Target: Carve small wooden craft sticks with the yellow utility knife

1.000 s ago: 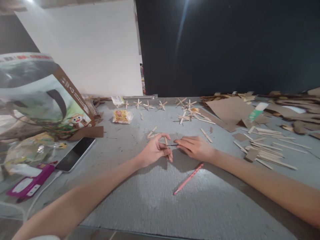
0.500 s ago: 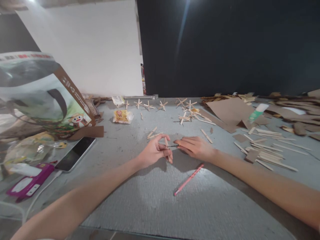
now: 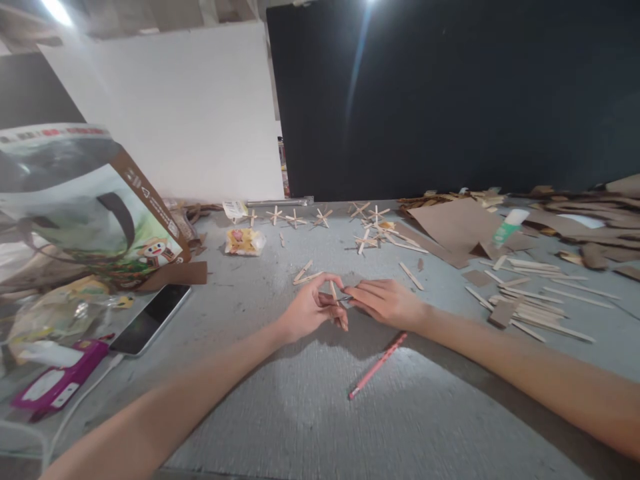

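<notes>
Head view: past the pencil, the left hand pinches a stick, the right hand a thin tool.

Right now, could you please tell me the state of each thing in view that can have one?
Left hand, closed on a wooden stick
Right hand, pinching a thin dark object
Phone, screen dark, cable plugged in
Pencil, lying flat, unheld
Yellow packet, plump, lying down
Glue stick, cannot tell whether capped
Stick stars, assembled
Loose sticks, scattered and piled

Glare streaks the black panel, and a lamp burns white top left.
</notes>
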A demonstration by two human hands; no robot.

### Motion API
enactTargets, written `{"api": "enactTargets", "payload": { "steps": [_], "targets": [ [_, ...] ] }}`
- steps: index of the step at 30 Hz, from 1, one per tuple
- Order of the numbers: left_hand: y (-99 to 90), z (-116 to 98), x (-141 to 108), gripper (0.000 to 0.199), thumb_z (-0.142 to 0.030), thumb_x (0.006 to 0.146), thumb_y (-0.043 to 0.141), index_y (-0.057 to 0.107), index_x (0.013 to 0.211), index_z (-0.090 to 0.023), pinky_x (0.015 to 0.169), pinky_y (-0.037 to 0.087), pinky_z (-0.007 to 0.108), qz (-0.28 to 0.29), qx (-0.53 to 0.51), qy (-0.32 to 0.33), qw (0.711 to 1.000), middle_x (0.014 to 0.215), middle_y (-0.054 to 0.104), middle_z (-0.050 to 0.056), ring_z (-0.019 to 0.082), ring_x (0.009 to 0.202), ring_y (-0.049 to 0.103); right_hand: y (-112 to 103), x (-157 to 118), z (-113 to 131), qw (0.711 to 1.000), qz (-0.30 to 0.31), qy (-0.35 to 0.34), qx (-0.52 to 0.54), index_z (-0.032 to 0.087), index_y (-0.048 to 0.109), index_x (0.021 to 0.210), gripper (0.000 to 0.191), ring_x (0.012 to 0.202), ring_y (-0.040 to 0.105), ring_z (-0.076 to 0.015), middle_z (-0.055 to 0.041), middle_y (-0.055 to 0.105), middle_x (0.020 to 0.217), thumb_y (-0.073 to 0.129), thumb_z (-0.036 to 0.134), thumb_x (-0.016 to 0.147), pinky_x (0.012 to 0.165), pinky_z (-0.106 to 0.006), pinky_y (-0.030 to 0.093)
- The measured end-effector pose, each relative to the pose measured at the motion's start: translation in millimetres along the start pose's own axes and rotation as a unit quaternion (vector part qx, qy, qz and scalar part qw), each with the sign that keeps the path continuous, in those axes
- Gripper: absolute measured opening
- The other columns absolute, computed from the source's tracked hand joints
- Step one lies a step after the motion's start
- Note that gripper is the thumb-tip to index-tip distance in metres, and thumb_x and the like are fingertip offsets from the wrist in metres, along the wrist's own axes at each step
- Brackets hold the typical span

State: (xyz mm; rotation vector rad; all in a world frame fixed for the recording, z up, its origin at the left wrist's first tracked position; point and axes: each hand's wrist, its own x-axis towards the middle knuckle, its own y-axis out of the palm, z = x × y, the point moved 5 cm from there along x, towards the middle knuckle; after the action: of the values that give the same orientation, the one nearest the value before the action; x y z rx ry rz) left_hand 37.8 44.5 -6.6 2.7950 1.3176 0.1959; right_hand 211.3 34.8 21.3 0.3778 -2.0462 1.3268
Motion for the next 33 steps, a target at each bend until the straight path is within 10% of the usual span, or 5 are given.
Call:
{"api": "enactTargets", "payload": {
  "steps": [33],
  "targets": [
    [-0.4, -2.7, 0.8, 0.068, -0.051, 0.078, 0.089, 0.047, 0.122, -0.020, 0.063, 0.049, 0.027, -0.047, -0.007, -0.007, 0.999, 0.065, 0.074, -0.001, 0.018, 0.059, 0.072, 6.3, -2.6, -4.2, 1.000, 0.005, 0.009, -0.020, 0.014, 0.063, 0.118, 0.021, 0.063, 0.064, -0.0160, -0.0019, 0.067, 0.074, 0.045, 0.020, 0.110, 0.057, -0.027, 0.049]
  ]
}}
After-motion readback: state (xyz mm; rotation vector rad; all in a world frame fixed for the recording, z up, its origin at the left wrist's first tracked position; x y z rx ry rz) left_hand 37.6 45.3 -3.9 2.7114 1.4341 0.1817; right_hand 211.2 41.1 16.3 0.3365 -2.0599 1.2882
